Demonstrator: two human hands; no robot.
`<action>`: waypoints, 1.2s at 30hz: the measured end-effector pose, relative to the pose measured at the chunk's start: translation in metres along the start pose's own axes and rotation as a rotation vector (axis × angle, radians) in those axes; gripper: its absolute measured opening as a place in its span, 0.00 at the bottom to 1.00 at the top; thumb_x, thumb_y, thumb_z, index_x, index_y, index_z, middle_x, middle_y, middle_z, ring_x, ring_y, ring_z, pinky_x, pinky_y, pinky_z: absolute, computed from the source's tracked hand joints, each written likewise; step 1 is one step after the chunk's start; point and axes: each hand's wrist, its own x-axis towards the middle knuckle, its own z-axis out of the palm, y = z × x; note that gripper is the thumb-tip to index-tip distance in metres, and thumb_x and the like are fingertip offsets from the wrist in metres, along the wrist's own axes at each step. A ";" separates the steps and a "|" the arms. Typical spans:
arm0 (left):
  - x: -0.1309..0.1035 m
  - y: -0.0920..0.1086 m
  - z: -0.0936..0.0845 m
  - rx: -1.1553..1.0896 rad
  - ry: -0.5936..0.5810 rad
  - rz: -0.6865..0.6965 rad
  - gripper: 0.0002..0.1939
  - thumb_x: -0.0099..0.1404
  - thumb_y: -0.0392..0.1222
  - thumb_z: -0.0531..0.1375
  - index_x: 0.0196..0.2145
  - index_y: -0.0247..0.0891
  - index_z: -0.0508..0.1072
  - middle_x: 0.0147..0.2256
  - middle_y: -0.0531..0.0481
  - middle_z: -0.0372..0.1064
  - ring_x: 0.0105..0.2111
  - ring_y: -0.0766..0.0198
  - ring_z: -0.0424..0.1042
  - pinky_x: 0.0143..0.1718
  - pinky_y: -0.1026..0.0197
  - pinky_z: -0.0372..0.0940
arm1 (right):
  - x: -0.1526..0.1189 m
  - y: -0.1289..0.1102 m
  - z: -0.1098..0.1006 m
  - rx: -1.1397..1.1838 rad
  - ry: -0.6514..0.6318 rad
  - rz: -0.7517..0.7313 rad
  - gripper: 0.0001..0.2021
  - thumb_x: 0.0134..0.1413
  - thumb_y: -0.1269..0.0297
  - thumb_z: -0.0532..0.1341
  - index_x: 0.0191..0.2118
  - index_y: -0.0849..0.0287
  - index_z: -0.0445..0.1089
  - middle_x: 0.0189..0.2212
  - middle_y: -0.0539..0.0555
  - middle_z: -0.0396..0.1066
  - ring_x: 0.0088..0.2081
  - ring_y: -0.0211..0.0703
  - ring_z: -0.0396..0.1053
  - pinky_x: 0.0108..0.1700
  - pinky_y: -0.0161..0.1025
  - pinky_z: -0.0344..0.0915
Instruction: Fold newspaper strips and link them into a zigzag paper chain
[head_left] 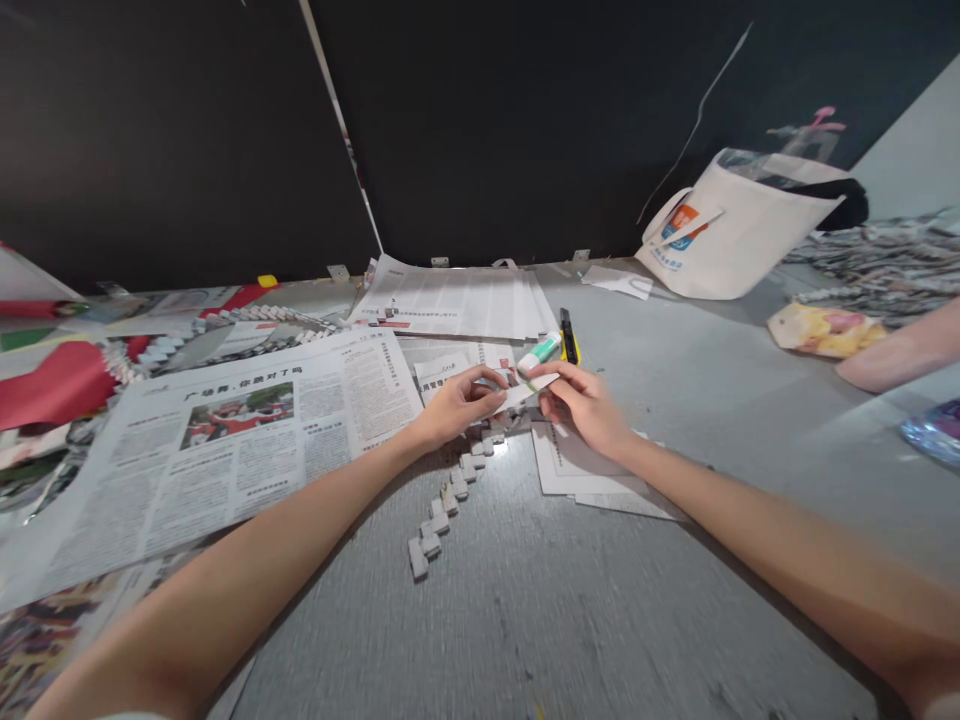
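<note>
Centrally, left hand (pixel 460 404): pinching one end of a paper strip (pixel 517 396) between thumb and fingers; the farther fingers are partly hidden.
Right hand (pixel 589 405): gripping the strip's other end with thumb and forefinger, remaining fingers curled below and hard to make out.
Paper strip: held between the hands, pale with a green streak near the right one; any print on it is too small to read.
Folded chain (pixel 453 490): zigzag paper links running from below the hands toward the near left; whether its upper end joins the strip cannot be told.
Glue stick (pixel 543 350): green and white, just beyond the right hand, lower end overlapped by the fingers; label unreadable.
Cutter (pixel 568 338): black and yellow, beside the glue stick, lower part hidden.
Loose sheets (pixel 570 475): under the right hand and forearm, partly covered.
Left newspaper (pixel 217 460): headline reads "广场舞,你跳对了吗" over a photo; body text blurred, near edge behind the left forearm.
Far newspaper (pixel 457 300): against the black panel (pixel 510 120), its columns illegible.
White bag (pixel 750 230): leaning, orange-and-blue logo, lettering only partly readable.
Another person's limb (pixel 907 345): cut off at the right edge.
</note>
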 end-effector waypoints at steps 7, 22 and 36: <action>0.001 -0.003 -0.002 0.027 0.009 0.042 0.10 0.71 0.47 0.65 0.45 0.42 0.73 0.26 0.52 0.74 0.28 0.63 0.71 0.31 0.60 0.59 | 0.002 0.003 0.000 0.031 -0.003 0.040 0.12 0.70 0.52 0.61 0.48 0.53 0.75 0.22 0.47 0.70 0.21 0.37 0.62 0.26 0.38 0.59; 0.002 -0.003 -0.001 0.038 0.008 0.042 0.10 0.71 0.48 0.64 0.45 0.41 0.74 0.26 0.52 0.72 0.26 0.64 0.68 0.32 0.60 0.59 | 0.002 0.007 0.000 0.089 -0.036 -0.004 0.22 0.71 0.40 0.58 0.45 0.53 0.76 0.23 0.49 0.70 0.23 0.39 0.63 0.28 0.38 0.62; 0.002 -0.003 0.000 0.093 0.021 0.035 0.09 0.71 0.49 0.64 0.43 0.43 0.74 0.22 0.55 0.65 0.22 0.65 0.60 0.29 0.59 0.54 | 0.003 0.008 0.001 0.056 -0.008 0.032 0.22 0.70 0.40 0.58 0.43 0.54 0.76 0.21 0.49 0.70 0.22 0.40 0.63 0.26 0.39 0.61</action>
